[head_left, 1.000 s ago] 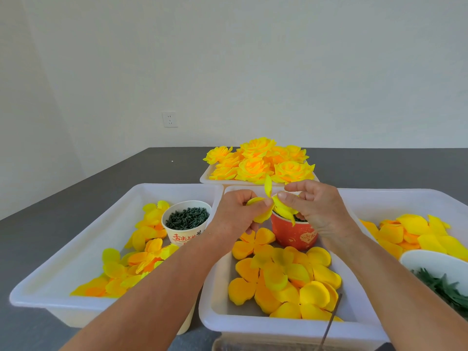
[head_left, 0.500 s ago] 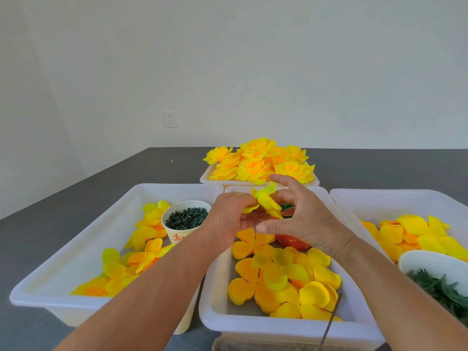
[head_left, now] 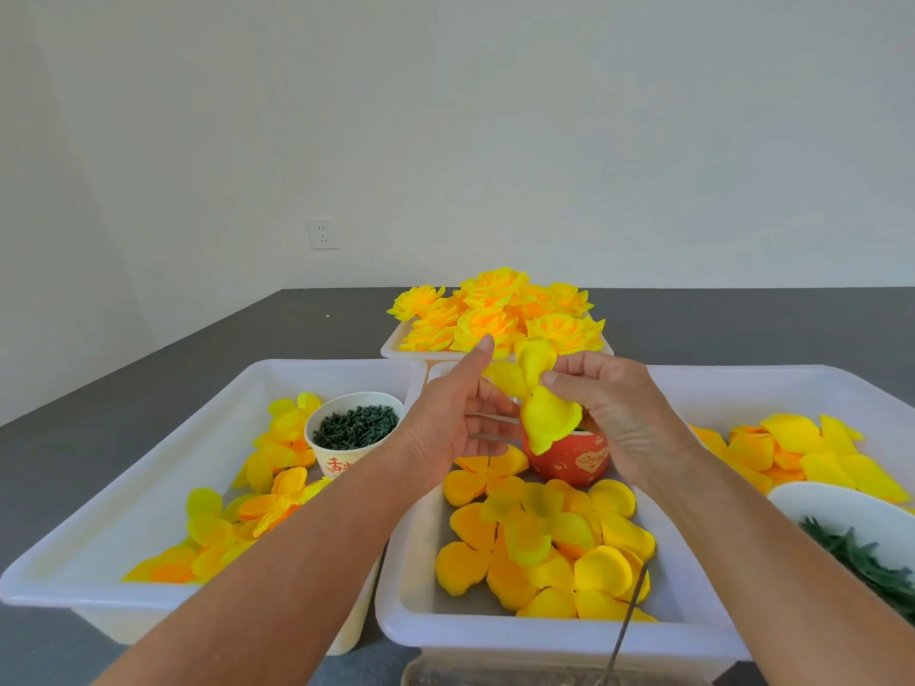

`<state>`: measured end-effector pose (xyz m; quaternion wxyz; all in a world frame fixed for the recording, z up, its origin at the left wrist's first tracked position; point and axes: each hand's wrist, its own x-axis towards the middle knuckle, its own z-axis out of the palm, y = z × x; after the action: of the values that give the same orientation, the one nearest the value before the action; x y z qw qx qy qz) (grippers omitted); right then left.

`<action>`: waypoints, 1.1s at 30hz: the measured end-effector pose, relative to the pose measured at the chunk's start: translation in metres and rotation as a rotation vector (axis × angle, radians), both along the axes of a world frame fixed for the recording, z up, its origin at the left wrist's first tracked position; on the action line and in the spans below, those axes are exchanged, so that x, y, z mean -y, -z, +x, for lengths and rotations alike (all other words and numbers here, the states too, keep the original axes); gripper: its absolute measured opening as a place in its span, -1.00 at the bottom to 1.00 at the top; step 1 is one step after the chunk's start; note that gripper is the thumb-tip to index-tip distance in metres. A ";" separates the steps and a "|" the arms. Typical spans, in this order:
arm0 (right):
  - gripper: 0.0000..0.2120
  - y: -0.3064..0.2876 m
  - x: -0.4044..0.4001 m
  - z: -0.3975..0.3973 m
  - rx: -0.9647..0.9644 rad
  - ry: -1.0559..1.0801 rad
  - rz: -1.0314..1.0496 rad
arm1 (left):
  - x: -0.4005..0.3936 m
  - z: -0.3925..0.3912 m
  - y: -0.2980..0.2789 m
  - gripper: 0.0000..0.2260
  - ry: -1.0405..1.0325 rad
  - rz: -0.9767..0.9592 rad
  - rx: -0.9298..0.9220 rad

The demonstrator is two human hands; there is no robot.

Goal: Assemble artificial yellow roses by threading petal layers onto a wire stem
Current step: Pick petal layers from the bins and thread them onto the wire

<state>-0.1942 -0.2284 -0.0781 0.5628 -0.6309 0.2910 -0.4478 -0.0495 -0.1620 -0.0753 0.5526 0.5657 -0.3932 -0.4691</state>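
Now: petal layer held over the middle tray

Middle tray (head_left: 544, 631) taken as landmark; it holds loose yellow-orange petal layers (head_left: 544, 542) and, at its far end, a red cup (head_left: 569, 460). Left of it, a second tray (head_left: 99, 552) with more petals and a white cup of dark green pieces (head_left: 354, 425). Behind it, a tray of finished roses (head_left: 500, 314). Right of it, a third tray (head_left: 792, 383) with petals, and a white bowl of green leaves (head_left: 851, 537).

Left hand (head_left: 445, 428), above the tray's far end: thumb up, fingers loosely curled, with thin pale stems (head_left: 487, 428) crossing its fingers; whether they are clamped I cannot tell. Right hand (head_left: 614, 403), just beside it: fingertips pinched together on the yellow petal layer (head_left: 542, 403), which hangs above the red cup.

Judgement: threading step in hand. To do it well, hold the stem steady, find the layer's centre hole, keep the pinch close to it so the soft petals do not fold, then slide straight along the stem.
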 end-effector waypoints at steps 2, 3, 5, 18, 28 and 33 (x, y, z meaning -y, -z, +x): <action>-0.92 -0.002 -0.001 0.000 0.010 -0.043 0.073 | -0.002 -0.001 -0.001 -0.38 -0.017 -0.034 0.025; -0.91 -0.003 -0.001 0.000 0.030 -0.071 0.106 | -0.003 -0.002 0.000 -0.35 -0.041 -0.053 0.039; -0.91 -0.005 -0.002 -0.001 0.069 -0.149 0.167 | -0.003 -0.002 0.001 -0.32 -0.071 -0.084 0.072; -0.75 -0.008 -0.004 -0.005 -0.062 -0.310 0.415 | -0.006 0.000 0.002 -0.90 -0.230 -0.347 0.114; -0.93 -0.002 0.002 -0.003 0.041 -0.197 0.314 | -0.001 -0.001 0.007 -0.66 -0.186 -0.292 0.168; -0.88 0.000 0.001 -0.001 -0.029 -0.103 0.236 | -0.002 -0.002 0.003 -0.70 -0.303 -0.303 0.258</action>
<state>-0.1949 -0.2292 -0.0778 0.6513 -0.5807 0.3168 -0.3718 -0.0513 -0.1600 -0.0780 0.6402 0.5842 -0.4371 -0.2403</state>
